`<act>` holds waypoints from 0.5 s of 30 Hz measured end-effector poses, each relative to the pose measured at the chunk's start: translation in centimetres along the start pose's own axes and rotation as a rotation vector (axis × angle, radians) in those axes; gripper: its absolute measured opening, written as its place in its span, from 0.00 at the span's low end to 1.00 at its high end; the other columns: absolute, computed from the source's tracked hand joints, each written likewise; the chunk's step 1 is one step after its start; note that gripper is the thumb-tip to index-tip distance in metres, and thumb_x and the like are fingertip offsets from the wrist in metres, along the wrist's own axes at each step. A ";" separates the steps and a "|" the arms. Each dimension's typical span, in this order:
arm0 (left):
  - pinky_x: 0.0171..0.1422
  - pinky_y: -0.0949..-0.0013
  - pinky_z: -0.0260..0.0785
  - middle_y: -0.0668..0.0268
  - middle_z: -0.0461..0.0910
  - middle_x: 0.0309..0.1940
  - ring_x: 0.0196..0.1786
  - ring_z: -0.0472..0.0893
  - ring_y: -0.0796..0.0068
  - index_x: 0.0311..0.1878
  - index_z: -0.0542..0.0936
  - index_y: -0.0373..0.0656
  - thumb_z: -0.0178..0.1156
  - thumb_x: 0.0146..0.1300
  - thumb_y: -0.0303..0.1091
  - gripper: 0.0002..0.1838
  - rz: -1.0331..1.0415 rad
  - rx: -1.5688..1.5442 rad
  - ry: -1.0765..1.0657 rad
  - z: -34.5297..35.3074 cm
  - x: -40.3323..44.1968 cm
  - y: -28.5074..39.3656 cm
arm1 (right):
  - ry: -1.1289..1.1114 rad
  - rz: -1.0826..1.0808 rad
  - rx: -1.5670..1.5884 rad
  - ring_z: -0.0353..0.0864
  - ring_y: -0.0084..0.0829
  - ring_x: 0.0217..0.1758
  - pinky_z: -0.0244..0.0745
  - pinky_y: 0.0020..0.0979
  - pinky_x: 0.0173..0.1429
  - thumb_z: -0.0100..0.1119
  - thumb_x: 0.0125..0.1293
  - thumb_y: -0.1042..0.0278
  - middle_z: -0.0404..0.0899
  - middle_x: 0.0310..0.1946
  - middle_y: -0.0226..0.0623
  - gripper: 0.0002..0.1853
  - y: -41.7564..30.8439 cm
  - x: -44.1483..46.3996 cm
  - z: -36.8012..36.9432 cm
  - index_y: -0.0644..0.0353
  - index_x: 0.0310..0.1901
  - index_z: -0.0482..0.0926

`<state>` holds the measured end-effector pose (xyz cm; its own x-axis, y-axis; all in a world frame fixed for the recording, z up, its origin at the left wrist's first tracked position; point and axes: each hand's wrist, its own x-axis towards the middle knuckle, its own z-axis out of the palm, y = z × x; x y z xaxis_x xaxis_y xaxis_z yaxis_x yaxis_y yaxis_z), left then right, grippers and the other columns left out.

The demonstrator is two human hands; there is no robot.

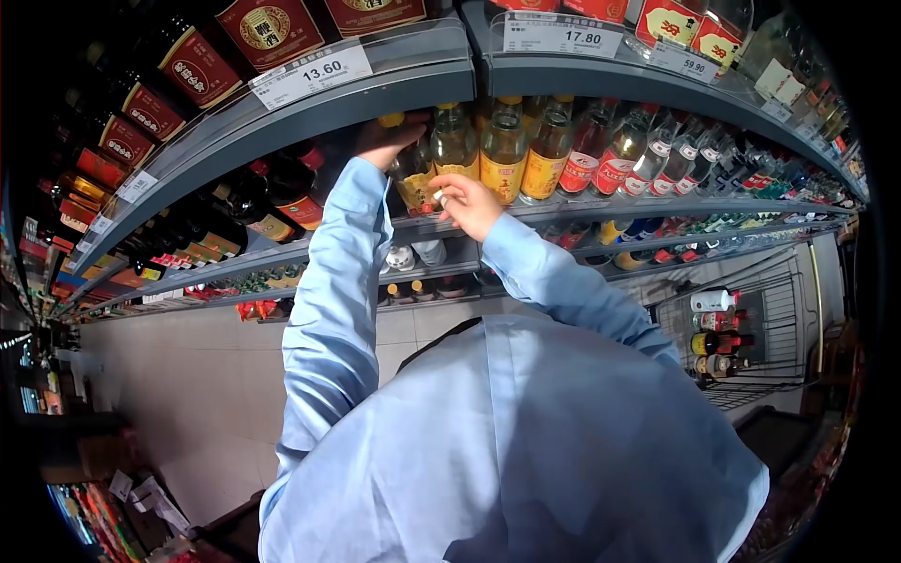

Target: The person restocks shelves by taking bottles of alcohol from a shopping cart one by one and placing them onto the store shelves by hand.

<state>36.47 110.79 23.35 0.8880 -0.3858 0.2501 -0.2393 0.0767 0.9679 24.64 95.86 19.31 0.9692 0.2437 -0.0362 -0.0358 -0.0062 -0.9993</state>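
In the head view, your left hand [383, 147] is sitting in shadow under the upper shelf [422, 89], beside a yellow cap [390, 120]. Its grip is hiding its fingers, so you are leaving it unclear whether it is holding anything. Your right hand [474, 205] is hanging lower, fingers bent, its tips lying close in front of the bottle [413, 188]; something small and white is showing at the fingertips, too small to tell, and whether that grip is closing on anything cannot be told.

The bottle is leaning at the left end of the yellow-labelled row [503, 169], near the front lip [413, 225] of its shelf. If it is not being held firmly, it could be tipping over that lip and breaking on the floor [188, 375]. The tall glass is standing close under the upper shelf, so a straight lift could be knocking the neck. The neighbours are standing tightly, so a sideways pull could be toppling the next one. Your left sleeve [328, 263] is passing near the dark bottles [300, 206]; a careless elbow could be catching them.
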 end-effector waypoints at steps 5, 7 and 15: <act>0.40 0.73 0.66 0.64 0.78 0.30 0.34 0.76 0.74 0.35 0.77 0.38 0.60 0.48 0.28 0.10 0.096 0.083 0.083 0.2 -0.3 -0.6 | 0.469 -0.511 -0.325 0.73 0.20 0.29 0.69 0.19 0.32 0.50 0.53 0.82 0.72 0.36 0.35 0.17 -2.9 -0.1 -0.5 0.62 0.47 0.67; 0.40 0.73 0.67 0.64 0.78 0.30 0.34 0.77 0.74 0.34 0.77 0.38 0.61 0.47 0.28 0.10 0.121 0.118 0.133 0.4 -0.2 -1.0 | 0.610 -0.599 -0.404 0.72 0.22 0.27 0.69 0.19 0.30 0.53 0.52 0.79 0.71 0.38 0.39 0.19 -6.0 0.3 -0.2 0.65 0.47 0.66; 0.45 0.69 0.68 0.61 0.77 0.36 0.40 0.77 0.70 0.39 0.75 0.37 0.61 0.44 0.28 0.16 0.147 0.262 0.270 1.0 -0.3 -0.9 | 0.668 -0.656 -0.518 0.68 0.53 0.47 0.65 0.39 0.50 0.60 0.46 0.69 0.71 0.43 0.51 0.25 -6.1 6.7 -0.8 0.61 0.49 0.66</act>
<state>36.09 109.93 22.35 0.8997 -0.1297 0.4167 -0.4325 -0.1370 0.8912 31.55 96.72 25.13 0.7038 -0.2305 0.6720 0.4967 -0.5167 -0.6973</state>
